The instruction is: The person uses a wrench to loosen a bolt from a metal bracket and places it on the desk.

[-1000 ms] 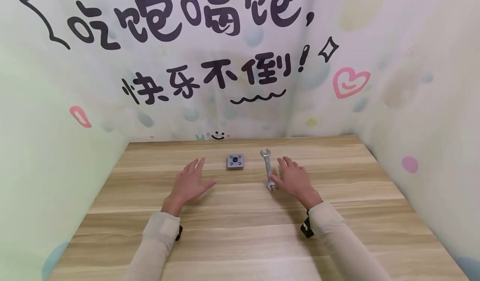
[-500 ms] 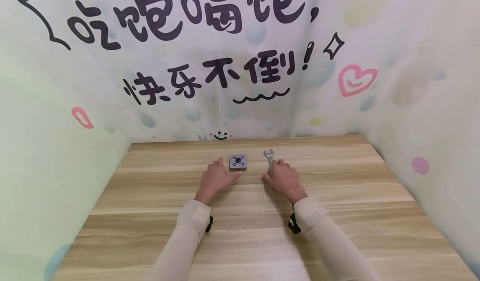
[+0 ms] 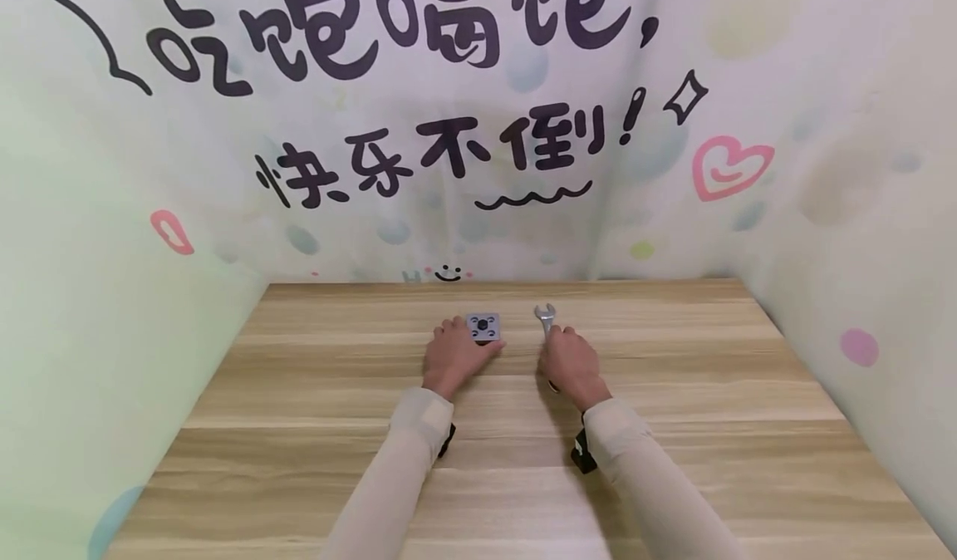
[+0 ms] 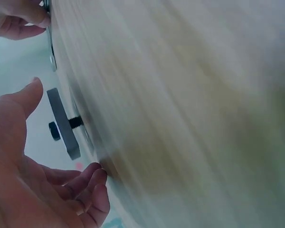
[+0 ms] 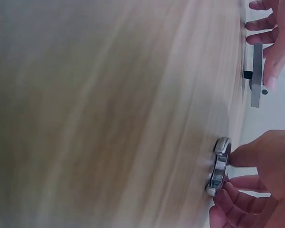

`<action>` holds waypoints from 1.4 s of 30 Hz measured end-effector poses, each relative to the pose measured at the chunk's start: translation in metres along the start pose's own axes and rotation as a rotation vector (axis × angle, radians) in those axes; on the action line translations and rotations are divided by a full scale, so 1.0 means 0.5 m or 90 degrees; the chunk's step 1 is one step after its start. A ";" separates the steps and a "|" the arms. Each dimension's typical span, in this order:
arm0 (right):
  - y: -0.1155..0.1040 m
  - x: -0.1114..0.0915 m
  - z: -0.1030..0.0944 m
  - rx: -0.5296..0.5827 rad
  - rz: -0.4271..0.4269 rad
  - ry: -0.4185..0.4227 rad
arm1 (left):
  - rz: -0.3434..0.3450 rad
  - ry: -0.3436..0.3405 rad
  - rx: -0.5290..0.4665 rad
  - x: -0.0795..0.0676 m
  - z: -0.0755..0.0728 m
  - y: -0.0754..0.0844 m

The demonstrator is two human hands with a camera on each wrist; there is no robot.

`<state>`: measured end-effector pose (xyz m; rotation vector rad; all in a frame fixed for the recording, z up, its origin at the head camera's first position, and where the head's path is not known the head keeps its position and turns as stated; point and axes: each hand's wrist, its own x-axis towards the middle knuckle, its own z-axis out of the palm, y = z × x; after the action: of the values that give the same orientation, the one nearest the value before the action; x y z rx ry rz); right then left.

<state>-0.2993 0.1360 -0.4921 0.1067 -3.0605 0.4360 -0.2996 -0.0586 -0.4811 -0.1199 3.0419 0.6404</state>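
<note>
A square grey metal plate point(image 3: 491, 318) with a black bolt through its middle stands on the table. In the left wrist view, the plate point(image 4: 61, 123) is raised off the wood, with the bolt's threaded end point(image 4: 76, 122) beneath it. My left hand point(image 3: 453, 354) is at the plate's near left side. Its thumb and relaxed fingers lie around the plate with gaps between. My right hand point(image 3: 573, 365) pinches the shaft of a silver open-ended wrench point(image 3: 546, 315). The wrench's near jaw end point(image 5: 220, 166) shows in the right wrist view; its middle is hidden by the hand.
The wood-grain table point(image 3: 336, 460) runs back to a white printed wall cloth point(image 3: 359, 244). More cloth walls rise along the left and right sides. Both wrists carry black straps with small devices.
My left hand has moved right and up to the plate. The right hand has moved onto the wrench and its fingers have closed on the shaft. The head view has shifted slightly.
</note>
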 end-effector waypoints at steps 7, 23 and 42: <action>-0.003 0.006 -0.004 0.043 0.018 0.001 | -0.034 0.008 -0.006 0.015 0.013 0.026; -0.002 0.013 -0.005 0.061 0.018 0.007 | 0.016 -0.039 -0.105 0.033 0.006 0.030; 0.010 0.009 -0.012 0.144 0.017 0.063 | 0.059 -0.149 -0.532 0.012 -0.082 -0.004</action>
<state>-0.3041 0.1420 -0.4872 0.0514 -2.9084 0.7627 -0.3061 -0.0772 -0.4446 0.0771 2.3734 1.7354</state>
